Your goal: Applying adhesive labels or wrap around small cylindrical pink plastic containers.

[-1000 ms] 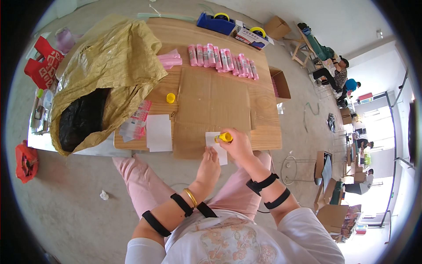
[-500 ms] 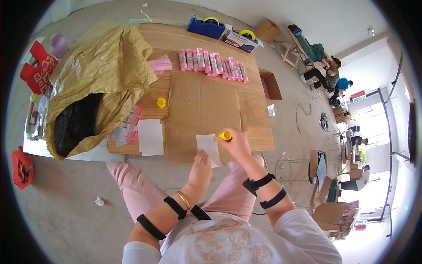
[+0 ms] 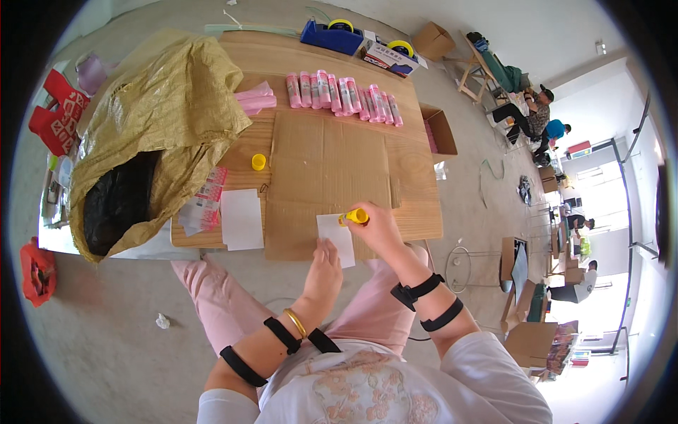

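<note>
Right hand pinching yellow tube at white slip's 1 o'clock. Left hand at its 7, fingers pressed together.

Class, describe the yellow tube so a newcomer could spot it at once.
On the wooden table lies a brown cardboard sheet. At its near edge, over white paper, the right hand holds the yellow tube. Unlike the short yellow cap farther left, it is elongated and gripped.
</note>
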`<state>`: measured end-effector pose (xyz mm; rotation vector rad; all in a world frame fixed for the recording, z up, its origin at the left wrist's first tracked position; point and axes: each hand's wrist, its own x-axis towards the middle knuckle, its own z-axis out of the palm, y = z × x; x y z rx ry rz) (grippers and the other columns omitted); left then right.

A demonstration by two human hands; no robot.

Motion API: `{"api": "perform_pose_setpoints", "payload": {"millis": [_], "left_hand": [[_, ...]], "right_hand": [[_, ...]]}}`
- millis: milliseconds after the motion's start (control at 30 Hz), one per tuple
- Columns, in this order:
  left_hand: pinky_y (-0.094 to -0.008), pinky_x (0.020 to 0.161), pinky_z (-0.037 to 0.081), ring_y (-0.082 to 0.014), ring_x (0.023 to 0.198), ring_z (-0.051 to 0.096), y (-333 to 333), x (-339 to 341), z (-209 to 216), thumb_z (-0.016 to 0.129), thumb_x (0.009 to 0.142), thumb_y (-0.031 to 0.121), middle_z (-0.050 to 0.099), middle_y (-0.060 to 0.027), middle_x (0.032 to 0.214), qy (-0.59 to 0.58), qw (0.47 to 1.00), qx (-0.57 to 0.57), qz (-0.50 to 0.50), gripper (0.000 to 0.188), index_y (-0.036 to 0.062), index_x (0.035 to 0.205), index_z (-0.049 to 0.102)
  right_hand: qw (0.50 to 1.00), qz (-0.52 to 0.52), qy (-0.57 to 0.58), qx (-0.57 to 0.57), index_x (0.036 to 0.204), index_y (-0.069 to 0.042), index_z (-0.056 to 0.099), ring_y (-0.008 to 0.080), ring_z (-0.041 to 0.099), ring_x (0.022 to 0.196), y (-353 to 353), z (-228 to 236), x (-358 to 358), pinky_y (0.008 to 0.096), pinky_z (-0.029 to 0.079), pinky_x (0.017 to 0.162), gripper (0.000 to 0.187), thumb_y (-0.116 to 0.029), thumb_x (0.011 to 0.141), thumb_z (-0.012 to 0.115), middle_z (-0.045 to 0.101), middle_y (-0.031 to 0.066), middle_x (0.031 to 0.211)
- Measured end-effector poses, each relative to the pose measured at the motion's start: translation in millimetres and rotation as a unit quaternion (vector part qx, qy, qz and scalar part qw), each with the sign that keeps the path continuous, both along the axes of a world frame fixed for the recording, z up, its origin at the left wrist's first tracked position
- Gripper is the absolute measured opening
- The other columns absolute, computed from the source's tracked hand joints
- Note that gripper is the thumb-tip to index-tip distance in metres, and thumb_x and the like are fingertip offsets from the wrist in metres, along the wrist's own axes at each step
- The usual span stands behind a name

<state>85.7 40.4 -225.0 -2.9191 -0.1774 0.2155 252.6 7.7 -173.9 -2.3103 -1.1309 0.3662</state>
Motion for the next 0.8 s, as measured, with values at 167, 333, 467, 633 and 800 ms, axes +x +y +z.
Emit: {"api": "perform_pose_setpoints", "payload": {"millis": [167, 333, 467, 633, 800], "left_hand": [[-0.0479, 0.102, 0.027, -0.0362, 0.124, 0.036, -7.2, 1.9, -17.0, 0.047, 0.085, 0.022, 0.048, -0.0196, 0.129, -0.035, 0.999, -0.001, 0.033, 0.042, 0.0001, 0.12, 0.056], [-0.0434, 0.1, 0.028, -0.0364, 0.125, 0.037, -0.6, 2.7, 1.6, 0.046, 0.086, 0.021, 0.044, -0.0214, 0.132, 0.011, 1.0, 0.019, 0.0, 0.045, -0.0033, 0.124, 0.051], [-0.0379, 0.097, 0.031, -0.0366, 0.124, 0.038, 1.2, 3.5, 5.0, 0.044, 0.087, 0.021, 0.042, -0.022, 0.134, 0.017, 1.0, 0.001, -0.005, 0.049, -0.0064, 0.127, 0.045], [-0.0369, 0.095, 0.032, -0.0324, 0.123, 0.04, 0.2, 0.8, -2.5, 0.048, 0.085, 0.023, 0.044, -0.0194, 0.132, -0.011, 1.0, -0.008, 0.022, 0.049, -0.0042, 0.126, 0.048], [-0.037, 0.092, 0.034, -0.0264, 0.114, 0.044, 10.3, 3.1, -10.5, 0.064, 0.075, 0.033, 0.051, -0.0141, 0.12, -0.122, 0.981, -0.131, 0.077, 0.056, -0.0002, 0.118, 0.052]], "right_hand": [[1.0, 0.016, -0.006, -0.011, 0.09, -0.006, 0.063, 0.0301, 0.062, 0.073, -15.9, -0.2, 1.7, 0.0363, 0.049, 0.064, 0.024, -0.022, 0.074, 0.071, 0.062, 0.014, 0.083], [1.0, 0.004, 0.007, 0.01, 0.089, -0.003, 0.061, 0.0302, 0.061, 0.072, -10.3, -4.5, 5.5, 0.0344, 0.049, 0.061, 0.024, -0.019, 0.074, 0.071, 0.061, 0.0147, 0.082], [0.999, 0.013, -0.023, 0.031, 0.091, -0.003, 0.061, 0.0284, 0.062, 0.068, -0.6, -8.6, 27.7, 0.0325, 0.049, 0.059, 0.025, -0.019, 0.074, 0.071, 0.062, 0.0146, 0.081], [0.985, -0.112, 0.108, 0.076, 0.092, -0.004, 0.062, 0.016, 0.06, 0.057, -9.1, 6.3, 36.2, 0.0292, 0.048, 0.053, 0.025, -0.024, 0.08, 0.069, 0.063, 0.0075, 0.075], [0.728, -0.306, 0.552, 0.269, 0.112, -0.004, 0.052, 0.0141, 0.058, 0.071, -61.8, -20.8, 74.9, 0.0282, 0.049, 0.067, 0.042, -0.03, 0.082, 0.065, 0.062, 0.0072, 0.087]]}}
